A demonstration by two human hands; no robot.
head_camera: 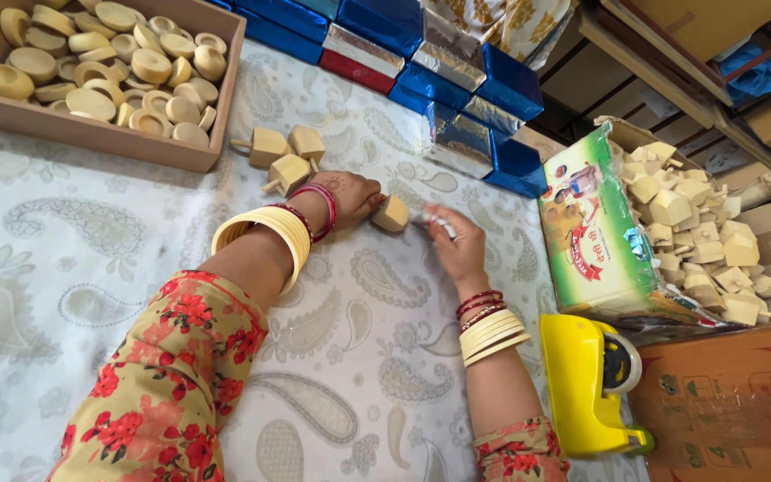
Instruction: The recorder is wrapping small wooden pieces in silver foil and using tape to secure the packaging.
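Observation:
My left hand [350, 196] holds a small pale wooden block [392, 214] against the patterned cloth [91, 268]. My right hand [459, 245] is just right of the block and pinches a small shiny strip [437, 221], which looks like tape, at the block's side. Both wrists carry cream and red bangles. Three more wooden blocks with pegs [284, 153] lie just behind my left hand.
A wooden tray [100, 136] of round wooden discs sits at the back left. Blue and silver wrapped boxes [443, 80] line the back. A carton [595, 241] full of wooden blocks stands on the right, with a yellow tape dispenser [586, 384] in front of it.

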